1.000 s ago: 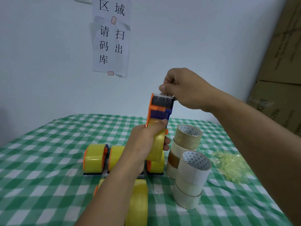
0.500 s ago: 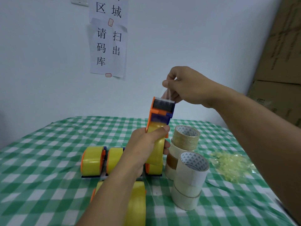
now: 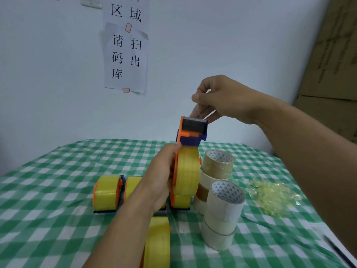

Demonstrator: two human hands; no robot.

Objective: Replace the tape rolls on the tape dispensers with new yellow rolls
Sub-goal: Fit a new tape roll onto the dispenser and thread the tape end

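My left hand point(image 3: 162, 175) grips an orange and blue tape dispenser point(image 3: 190, 132) upright above the table, with a yellow roll point(image 3: 188, 174) loaded in it. My right hand point(image 3: 218, 99) pinches the clear tape end point(image 3: 207, 114) just above the dispenser's toothed blade. Three more dispensers with yellow rolls stand in a row on the cloth: one at the left point(image 3: 107, 192), one partly hidden behind my left forearm point(image 3: 133, 185), one under the held dispenser point(image 3: 180, 201). Another yellow roll point(image 3: 157, 242) lies close to me.
Two stacks of old beige and brown tape rolls point(image 3: 222, 207) stand right of the dispensers. A heap of crumpled yellowish tape scraps point(image 3: 270, 196) lies farther right. The table wears a green checked cloth point(image 3: 48, 190). Cardboard boxes point(image 3: 332, 55) rise at the right; paper signs point(image 3: 125, 51) hang on the wall.
My right hand has pulled the tape end up and away from the blade. My left hand now holds the dispenser by its side, no longer over the roll's front.
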